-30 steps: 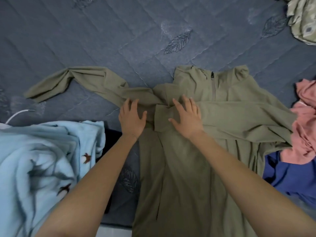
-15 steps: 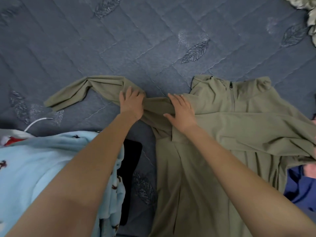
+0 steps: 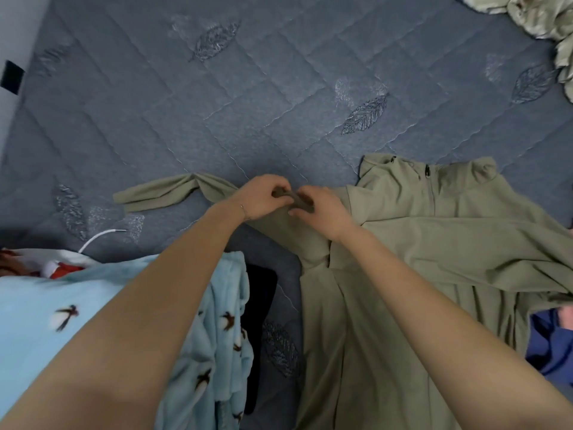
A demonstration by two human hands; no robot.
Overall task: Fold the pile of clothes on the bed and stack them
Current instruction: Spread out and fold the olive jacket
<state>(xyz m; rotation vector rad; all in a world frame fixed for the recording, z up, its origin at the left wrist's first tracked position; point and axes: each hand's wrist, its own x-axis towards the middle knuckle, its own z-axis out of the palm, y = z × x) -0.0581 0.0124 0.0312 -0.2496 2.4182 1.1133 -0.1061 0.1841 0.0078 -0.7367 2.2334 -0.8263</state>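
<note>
Now, at centre frame, the left hand and right hand each pinched a bunch of the sleeve near its shoulder, seemingly to swing it over the jacket, spread flat on the bed at lower right.

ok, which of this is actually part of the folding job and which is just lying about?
Job: jacket; its sleeve, pinched by left hand and right hand; probably next to fold: blue fleece, navy garment.
Lying about: white cable; black object beside the fleece; patterned cloth at the far corner (can't tell if it's laundry).
</note>
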